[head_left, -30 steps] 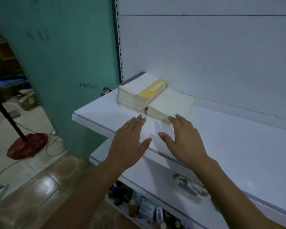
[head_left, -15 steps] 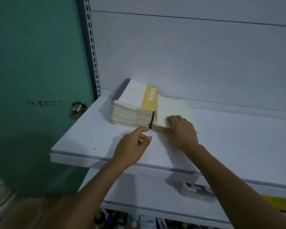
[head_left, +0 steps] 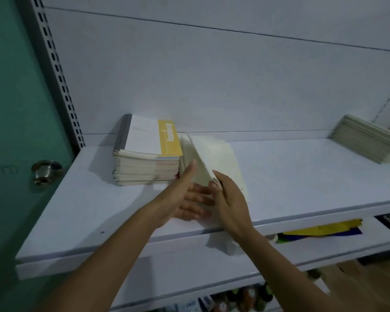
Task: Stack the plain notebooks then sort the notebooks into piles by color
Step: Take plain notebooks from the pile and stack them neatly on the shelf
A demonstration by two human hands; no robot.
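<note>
Cream plain notebooks (head_left: 191, 152), flat before, now edge-up in curled right grip (head_left: 230, 206), left grip (head_left: 182, 199) straight-fingered beneath.

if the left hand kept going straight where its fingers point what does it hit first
Most likely the lifted plain notebooks: the left hand points up and away, its straight fingers at their tilted face, beside the yellow-topped stack. Depth is unclear.

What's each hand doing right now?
Left hand: open, straight fingers against the tilted-up plain notebooks.
Right hand: holding those notebooks' near edge.
</note>
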